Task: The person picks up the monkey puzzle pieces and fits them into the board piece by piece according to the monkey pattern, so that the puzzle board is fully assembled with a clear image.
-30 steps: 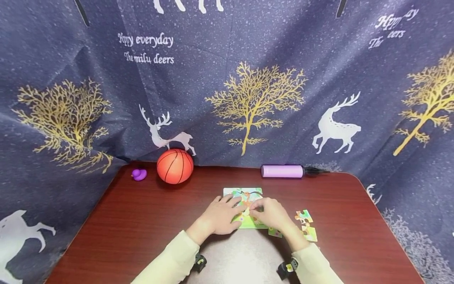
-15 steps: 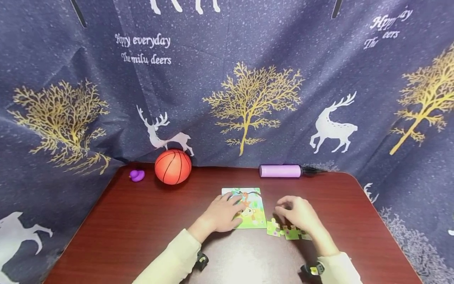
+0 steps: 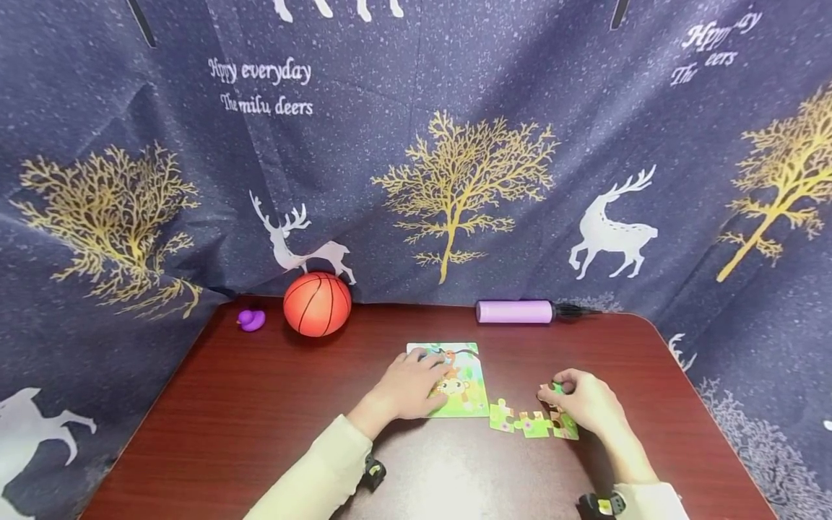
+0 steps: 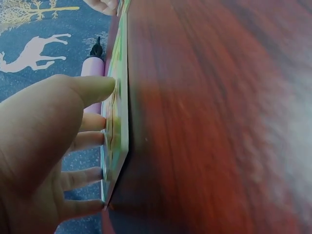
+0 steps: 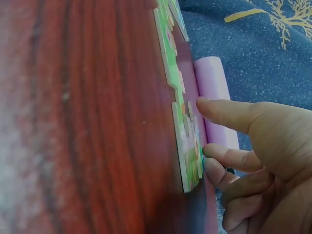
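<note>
My left hand (image 3: pixel 406 386) rests with spread fingers on a square picture puzzle (image 3: pixel 473 408) with a monkey face. In the left wrist view the thumb (image 4: pixel 97 90) and fingertips touch its face. To the right of this puzzle lies a row of loose jigsaw pieces (image 3: pixel 534 425). My right hand (image 3: pixel 588 401) pinches the upper right jigsaw piece (image 3: pixel 557 388) between thumb and forefinger, partly covering it. In the right wrist view the thumb (image 5: pixel 219 109) and forefinger stand at opposite sides of that piece, and the other fingers are curled.
A purple pump (image 3: pixel 515 312) with a black end lies along the table's back edge. An orange basketball (image 3: pixel 317 305) and a purple rubber duck (image 3: pixel 250 320) sit at the back left. Behind the table (image 3: pixel 273 390) hangs a dark blue cloth (image 3: pixel 364 144).
My right hand has moved from the square puzzle rightward to the far loose pieces, and its fingers have come down around one. The left hand has stayed on the puzzle.
</note>
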Available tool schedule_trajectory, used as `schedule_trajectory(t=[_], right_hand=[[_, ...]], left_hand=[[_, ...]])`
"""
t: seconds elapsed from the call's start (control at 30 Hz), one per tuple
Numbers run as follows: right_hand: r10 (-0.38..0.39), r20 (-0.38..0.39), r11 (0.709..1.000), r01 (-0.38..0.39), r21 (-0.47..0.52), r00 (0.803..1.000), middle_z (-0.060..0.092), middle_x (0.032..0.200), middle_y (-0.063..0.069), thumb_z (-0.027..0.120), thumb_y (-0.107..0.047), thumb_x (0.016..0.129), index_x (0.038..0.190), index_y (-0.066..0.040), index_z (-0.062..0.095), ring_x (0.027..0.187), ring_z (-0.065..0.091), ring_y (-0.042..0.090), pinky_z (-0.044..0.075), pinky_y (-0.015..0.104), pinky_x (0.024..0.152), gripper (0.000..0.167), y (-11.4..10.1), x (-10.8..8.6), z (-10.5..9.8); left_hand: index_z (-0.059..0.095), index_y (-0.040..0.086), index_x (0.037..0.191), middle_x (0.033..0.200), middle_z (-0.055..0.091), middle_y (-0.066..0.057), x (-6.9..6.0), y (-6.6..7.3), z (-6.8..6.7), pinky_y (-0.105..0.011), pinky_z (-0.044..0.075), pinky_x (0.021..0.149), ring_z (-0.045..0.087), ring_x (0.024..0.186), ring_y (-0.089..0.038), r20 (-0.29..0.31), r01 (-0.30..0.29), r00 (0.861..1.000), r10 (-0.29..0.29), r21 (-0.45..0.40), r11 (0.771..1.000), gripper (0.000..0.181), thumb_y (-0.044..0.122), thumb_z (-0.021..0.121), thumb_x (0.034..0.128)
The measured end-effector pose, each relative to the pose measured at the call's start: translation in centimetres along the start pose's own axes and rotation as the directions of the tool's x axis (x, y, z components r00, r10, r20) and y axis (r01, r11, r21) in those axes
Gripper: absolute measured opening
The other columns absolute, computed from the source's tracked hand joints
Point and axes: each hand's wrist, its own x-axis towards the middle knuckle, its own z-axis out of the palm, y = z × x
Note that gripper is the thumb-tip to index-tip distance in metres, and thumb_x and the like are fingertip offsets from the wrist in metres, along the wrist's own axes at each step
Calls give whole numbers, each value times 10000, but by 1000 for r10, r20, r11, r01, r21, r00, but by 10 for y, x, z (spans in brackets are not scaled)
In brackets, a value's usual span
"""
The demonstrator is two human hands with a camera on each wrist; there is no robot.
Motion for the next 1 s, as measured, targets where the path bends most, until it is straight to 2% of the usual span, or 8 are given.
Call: schedule_trajectory(t=[0.17,0.27,0.37,0.47,0.57,0.67,0.8,1.0], right_hand=[[54,-12,998,-55,-29,998,708,1045,65,807,-701,757,1217,-78,694,939,671,300,500,484,692,783,5,-6,-4],[70,-24,996,-71,-46,997,705,1060,82,798,-739,735,1252,-52,672,957,672,327,508,514,703,868,6,-6,-5],[82,-18,995,-83,-50,996,702,1060,89,789,-764,720,1273,-36,660,957,671,329,512,526,708,923,6,-4,-3],[91,-12,994,-92,-57,996,697,1037,70,793,-769,709,1260,-48,663,932,668,310,511,515,690,917,5,-2,0],[94,-12,994,-94,-51,996,691,1016,47,805,-739,721,1216,-81,676,906,659,291,496,487,665,834,4,-1,0],[78,-7,996,-78,-33,997,699,1010,46,822,-673,758,1183,-77,683,896,659,276,490,466,660,744,3,0,-1],[46,19,999,-46,13,999,705,982,54,849,-572,795,1161,-22,668,872,664,244,502,450,693,685,2,3,-2],[30,48,996,-34,88,998,670,930,46,876,-494,804,1169,5,587,798,637,193,491,401,698,683,5,5,1]], left_hand=[[668,247,1352,1430,575,0,11,-1,4,-484,475,994,524,1283,-269,-85,26,996,-25,12,1000,428,473,574,1000],[677,276,1320,1389,590,18,17,-2,5,-454,474,980,536,1230,-244,-112,58,992,-57,6,998,388,483,575,1008],[686,280,1201,1327,598,43,21,-3,6,-428,474,956,540,1208,-229,-120,84,989,-85,-18,996,316,506,592,1000],[656,273,1194,1388,579,39,24,-3,7,-435,451,1004,516,1290,-242,-90,121,988,-125,-46,992,351,550,599,987],[627,256,1370,1524,518,8,26,-4,7,-460,396,1096,449,1413,-278,-36,166,985,-169,-67,984,519,592,591,977],[538,279,1525,1614,434,-10,27,-4,6,-548,270,1189,373,1487,-303,10,199,980,-199,-57,978,662,634,569,968],[497,327,1558,1642,391,8,26,-5,5,-702,176,1169,322,1517,-317,47,227,973,-224,-68,972,679,663,545,969],[468,365,1572,1680,318,-6,25,-4,2,-821,175,1080,215,1547,-401,93,265,963,-253,-151,952,686,678,534,966]])
